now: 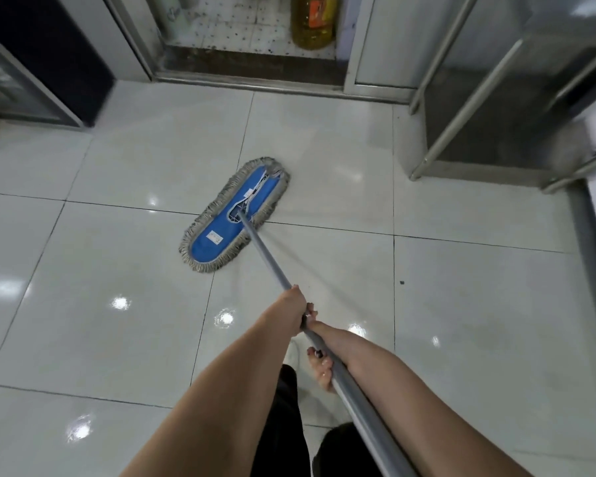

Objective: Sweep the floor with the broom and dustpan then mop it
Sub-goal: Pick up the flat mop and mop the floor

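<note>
Head view: left hand [293,309] is curling round grey metal mop handle [269,259]; right hand [315,326] is meeting it just behind, fingers hidden, grip impossible to tell. Blue flat mop head with grey fringe [233,215] is lying on glossy white tiled floor [324,149], nearer its far edge.

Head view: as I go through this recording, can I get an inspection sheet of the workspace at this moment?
Surface: glossy pale tiled floor, dark grout lines, lamp reflections.
Job's things: blue mop head with grey fringe lies flat on the floor; its metal handle slants back to the person. Broom and dustpan not in view.
Clutter: one small dark speck on a tile.
Grippers: left hand grips the handle just ahead of the right hand, which grips it too.
Cables: nothing seen.
Surroundings: doorway threshold ahead, yellow bottle beyond; metal frame right; dark cabinet left.
</note>
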{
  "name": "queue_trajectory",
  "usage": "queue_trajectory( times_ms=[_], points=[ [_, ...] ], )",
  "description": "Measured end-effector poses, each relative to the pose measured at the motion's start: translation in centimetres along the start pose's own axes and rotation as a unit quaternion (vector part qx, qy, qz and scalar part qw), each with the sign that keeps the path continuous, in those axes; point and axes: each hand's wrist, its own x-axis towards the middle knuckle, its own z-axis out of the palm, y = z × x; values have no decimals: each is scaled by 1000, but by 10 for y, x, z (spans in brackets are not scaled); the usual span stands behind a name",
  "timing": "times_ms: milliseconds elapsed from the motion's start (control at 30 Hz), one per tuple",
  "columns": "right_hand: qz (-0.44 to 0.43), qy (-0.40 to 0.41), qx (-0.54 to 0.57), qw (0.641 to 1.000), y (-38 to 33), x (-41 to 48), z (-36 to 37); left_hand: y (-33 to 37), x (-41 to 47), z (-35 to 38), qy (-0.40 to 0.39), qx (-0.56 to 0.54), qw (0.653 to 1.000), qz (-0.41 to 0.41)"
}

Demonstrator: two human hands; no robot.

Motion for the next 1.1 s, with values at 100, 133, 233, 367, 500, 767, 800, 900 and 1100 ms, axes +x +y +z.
queue_trajectory(
  times_ms=[100,133,233,367,500,767,800,900,1100],
  points=[
    [-3,-5,21,1000,41,-3,-28,-46,-13,12,-32,66,996,46],
    [-3,-6,27,1000,60,-5,-42,-68,-20,20,-46,86,994,56],
    [-3,-5,29,1000,108,-11,-74,-115,-42,40,-53,111,991,48],
    [-5,2,62,998,179,-23,-129,-185,-74,81,-28,60,997,-25],
    [12,16,71,997,225,-33,-165,-238,-86,107,-46,87,994,-50],
    [6,26,88,996,220,-7,-165,-235,-63,101,-96,226,969,22],
    [7,23,93,995,216,-4,-163,-229,-60,100,-100,237,966,28],
    [-1,15,118,993,195,6,-149,-203,-41,96,-98,234,967,26],
    [-36,-59,215,974,129,33,-100,-124,12,76,-57,252,966,2]
  ],
)
